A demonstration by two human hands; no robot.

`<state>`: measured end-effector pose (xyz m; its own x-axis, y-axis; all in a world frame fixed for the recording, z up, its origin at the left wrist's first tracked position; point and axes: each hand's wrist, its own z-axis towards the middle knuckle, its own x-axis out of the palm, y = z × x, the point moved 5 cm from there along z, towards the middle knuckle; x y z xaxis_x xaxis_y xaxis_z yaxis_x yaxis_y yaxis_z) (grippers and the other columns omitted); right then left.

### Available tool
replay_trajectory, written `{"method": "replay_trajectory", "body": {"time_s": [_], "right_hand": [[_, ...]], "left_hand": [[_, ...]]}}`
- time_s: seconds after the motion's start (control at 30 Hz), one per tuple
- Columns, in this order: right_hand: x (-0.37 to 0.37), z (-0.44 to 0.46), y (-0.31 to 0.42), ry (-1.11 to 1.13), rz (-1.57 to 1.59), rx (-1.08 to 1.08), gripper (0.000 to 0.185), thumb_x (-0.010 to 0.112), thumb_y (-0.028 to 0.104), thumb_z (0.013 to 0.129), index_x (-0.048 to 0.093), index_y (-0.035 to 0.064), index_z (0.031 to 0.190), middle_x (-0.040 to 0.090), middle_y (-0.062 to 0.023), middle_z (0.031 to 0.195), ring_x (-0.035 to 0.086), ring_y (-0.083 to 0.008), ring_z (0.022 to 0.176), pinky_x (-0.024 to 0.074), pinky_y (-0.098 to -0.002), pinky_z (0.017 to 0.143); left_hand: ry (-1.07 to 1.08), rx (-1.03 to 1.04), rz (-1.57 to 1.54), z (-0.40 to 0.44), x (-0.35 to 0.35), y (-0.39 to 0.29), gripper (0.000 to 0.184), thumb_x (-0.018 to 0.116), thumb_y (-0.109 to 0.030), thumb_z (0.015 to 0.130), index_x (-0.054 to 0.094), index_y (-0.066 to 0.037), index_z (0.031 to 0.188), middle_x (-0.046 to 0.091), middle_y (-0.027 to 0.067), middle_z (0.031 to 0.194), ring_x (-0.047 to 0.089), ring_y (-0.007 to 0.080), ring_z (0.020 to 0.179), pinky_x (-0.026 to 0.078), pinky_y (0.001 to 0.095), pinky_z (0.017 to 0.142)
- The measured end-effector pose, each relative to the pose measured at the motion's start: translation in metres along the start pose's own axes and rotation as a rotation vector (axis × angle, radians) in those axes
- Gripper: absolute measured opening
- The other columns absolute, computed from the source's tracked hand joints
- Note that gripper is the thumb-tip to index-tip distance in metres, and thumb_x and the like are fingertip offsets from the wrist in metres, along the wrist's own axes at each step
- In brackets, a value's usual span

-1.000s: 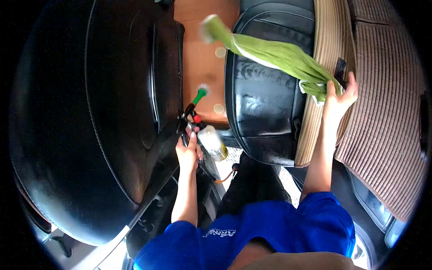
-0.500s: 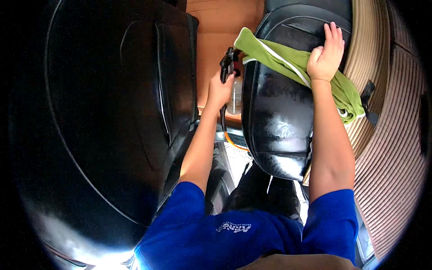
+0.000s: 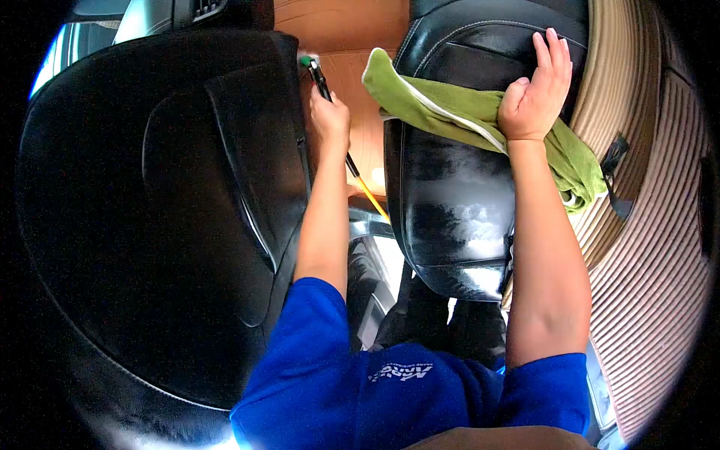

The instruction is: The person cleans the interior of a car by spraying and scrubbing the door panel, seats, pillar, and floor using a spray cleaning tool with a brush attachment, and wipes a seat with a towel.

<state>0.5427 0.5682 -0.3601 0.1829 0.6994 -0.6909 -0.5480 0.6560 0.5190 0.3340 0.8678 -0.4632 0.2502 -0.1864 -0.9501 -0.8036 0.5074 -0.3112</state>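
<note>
My left hand (image 3: 330,120) is closed around a black spray gun (image 3: 321,81) with a green nozzle, over the brown floor between the seats. A yellow-orange hose (image 3: 373,201) trails from its lower end. The bottle seen on it earlier is hidden. On the black seat cushion (image 3: 457,195), my right hand (image 3: 536,94) lies with its fingers stretched out, pressing on a green cloth (image 3: 442,105) with white edging. The cloth stretches from the cushion's left edge to the ribbed cover.
A large black seat back (image 3: 150,187) fills the left side. Ribbed beige and brown covers (image 3: 656,195) are at the right, with a black strap (image 3: 616,161) beside the cloth. A grey door sill (image 3: 371,225) lies below the floor.
The left hand with the spray gun has moved up and left, deeper over the floor. The right hand first held the cloth's end, then came to lie on it, and has barely moved since.
</note>
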Motion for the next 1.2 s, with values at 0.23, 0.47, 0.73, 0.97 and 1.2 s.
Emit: {"method": "replay_trajectory", "body": {"time_s": [0.23,0.47,0.73,0.97,1.2], "right_hand": [[-0.003,0.004,0.009,-0.023,-0.013,-0.019,0.058,0.041,0.006,0.068,0.048,0.0029,0.126,0.044,-0.0147,0.135,0.036,-0.0337,0.128,0.0255,-0.0447,0.108],[-0.007,0.004,0.015,-0.035,-0.056,-0.067,0.057,0.037,0.007,0.070,0.045,-0.0053,0.125,0.042,-0.0224,0.133,0.034,-0.0398,0.128,0.0221,-0.0469,0.109],[-0.005,0.004,0.010,-0.032,-0.059,-0.062,0.057,0.037,0.007,0.070,0.045,-0.0046,0.125,0.042,-0.0219,0.133,0.035,-0.0392,0.128,0.0221,-0.0463,0.109],[0.000,-0.001,0.007,-0.038,-0.068,-0.083,0.057,0.037,0.008,0.070,0.045,-0.0045,0.125,0.042,-0.0217,0.134,0.034,-0.0386,0.128,0.0223,-0.0453,0.109],[0.003,-0.005,-0.001,-0.034,-0.110,-0.142,0.053,0.036,0.012,0.076,0.045,-0.0044,0.125,0.042,-0.0214,0.134,0.036,-0.0369,0.127,0.0238,-0.0430,0.108]], "left_hand": [[-0.004,0.095,0.166,0.011,0.017,-0.021,0.062,0.053,-0.008,0.083,0.024,0.002,0.138,0.049,0.0299,0.111,0.057,0.0439,0.090,0.045,0.0501,0.078],[0.284,-0.038,-0.110,0.014,0.060,-0.025,0.105,0.073,-0.032,0.071,0.004,0.001,0.142,0.032,0.0369,0.129,0.041,0.0470,0.116,0.036,0.0453,0.098],[0.175,-0.316,-0.015,-0.019,0.053,0.013,0.079,0.059,-0.006,0.072,0.015,0.006,0.136,0.037,0.0373,0.125,0.046,0.0488,0.110,0.040,0.0462,0.094],[0.107,-0.121,0.170,0.025,0.064,0.050,0.065,0.057,0.000,0.071,0.022,0.010,0.126,0.037,0.0381,0.120,0.047,0.0486,0.107,0.042,0.0470,0.094],[0.176,-0.283,0.244,0.063,0.082,0.073,0.071,0.057,-0.001,0.072,0.017,0.015,0.129,0.038,0.0400,0.121,0.049,0.0465,0.108,0.041,0.0433,0.096]]}}
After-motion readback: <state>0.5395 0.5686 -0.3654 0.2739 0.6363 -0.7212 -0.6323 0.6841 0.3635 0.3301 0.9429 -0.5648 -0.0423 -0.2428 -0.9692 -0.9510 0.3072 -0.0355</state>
